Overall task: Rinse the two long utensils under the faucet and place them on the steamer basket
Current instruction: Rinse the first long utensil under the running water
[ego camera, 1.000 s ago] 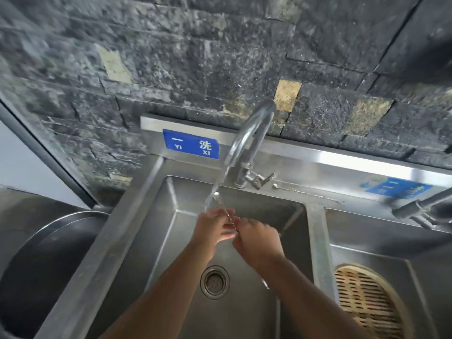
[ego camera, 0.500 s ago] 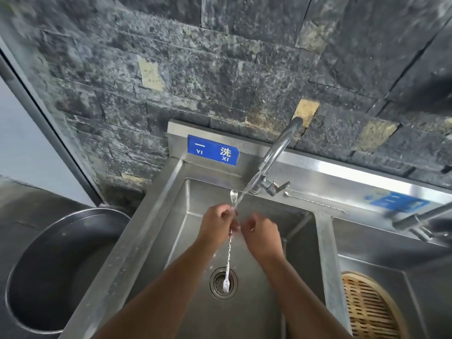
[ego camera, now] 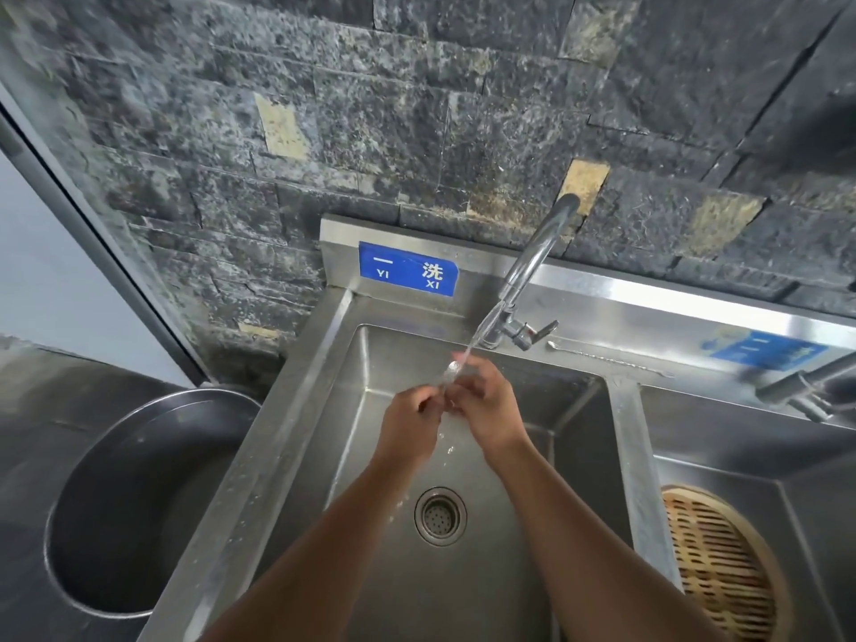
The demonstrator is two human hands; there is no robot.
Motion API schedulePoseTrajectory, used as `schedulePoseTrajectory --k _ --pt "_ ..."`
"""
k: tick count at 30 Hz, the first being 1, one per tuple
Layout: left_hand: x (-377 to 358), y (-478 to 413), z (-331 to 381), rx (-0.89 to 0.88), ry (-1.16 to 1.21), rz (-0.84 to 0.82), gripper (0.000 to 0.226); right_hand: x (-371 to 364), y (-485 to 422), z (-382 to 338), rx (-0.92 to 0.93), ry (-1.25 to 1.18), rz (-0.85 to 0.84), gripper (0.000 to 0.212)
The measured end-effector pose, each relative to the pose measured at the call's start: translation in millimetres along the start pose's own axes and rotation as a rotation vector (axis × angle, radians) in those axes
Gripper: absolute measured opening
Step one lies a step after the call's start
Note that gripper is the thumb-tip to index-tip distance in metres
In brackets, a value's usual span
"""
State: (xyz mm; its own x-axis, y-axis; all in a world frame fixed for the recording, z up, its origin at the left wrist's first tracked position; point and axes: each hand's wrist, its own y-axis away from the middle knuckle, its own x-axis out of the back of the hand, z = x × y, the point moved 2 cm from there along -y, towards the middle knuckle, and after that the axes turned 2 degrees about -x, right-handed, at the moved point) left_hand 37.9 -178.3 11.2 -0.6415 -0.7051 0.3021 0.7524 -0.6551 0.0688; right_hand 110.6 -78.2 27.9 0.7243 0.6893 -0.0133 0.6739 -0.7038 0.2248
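Both hands [ego camera: 456,405] together on thin utensil [ego camera: 451,370] under faucet [ego camera: 532,266] stream | second utensil [ego camera: 602,359] on ledge | steamer basket [ego camera: 722,563] in right basin | steel sink [ego camera: 623,437], stone wall [ego camera: 370,108]

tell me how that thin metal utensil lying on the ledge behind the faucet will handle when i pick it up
The utensil on the ledge looks thin and metal, so probably light and stiff. It lies flat on the wet-looking steel ledge, so likely slippery and awkward to pinch. Its twisted-looking shaft may give some grip, though it is too small to be sure.
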Motion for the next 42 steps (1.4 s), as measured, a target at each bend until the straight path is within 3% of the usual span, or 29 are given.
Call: schedulePoseTrajectory --k 3,7,13,17,21,27,30,35,42 --pt "-1 5 -5 0.074 0.063 0.006 0.028 -6 4 -1 -0.023 -0.094 -0.054 0.034" --pt "-1 9 -5 0.136 0.136 0.013 0.023 -10 3 -6 -0.021 -0.031 -0.019 0.019" --pt "0 11 0 0.171 0.252 -0.013 0.024 -17 3 -11 -0.043 -0.081 0.079 0.023" --pt "2 10 4 0.187 0.314 -0.023 0.028 -14 5 -8 -0.027 -0.138 -0.066 0.019" --pt "-2 11 9 0.197 0.343 -0.032 0.034 -8 0 -11 -0.001 -0.067 -0.074 0.015" --pt "-11 12 19 0.3 0.624 -0.128 0.022 0 -20 -28 -0.016 -0.069 0.085 0.027" --pt "-12 13 20 0.372 0.714 -0.158 0.025 2 -24 -37 -0.019 -0.165 0.057 0.026" --pt "-7 13 16 0.363 0.686 -0.127 0.016 -3 -12 -34 -0.028 -0.143 -0.027 0.028" --pt "-1 30 0 0.331 0.596 -0.065 0.012 -13 5 -22 -0.001 -0.117 -0.079 0.047"
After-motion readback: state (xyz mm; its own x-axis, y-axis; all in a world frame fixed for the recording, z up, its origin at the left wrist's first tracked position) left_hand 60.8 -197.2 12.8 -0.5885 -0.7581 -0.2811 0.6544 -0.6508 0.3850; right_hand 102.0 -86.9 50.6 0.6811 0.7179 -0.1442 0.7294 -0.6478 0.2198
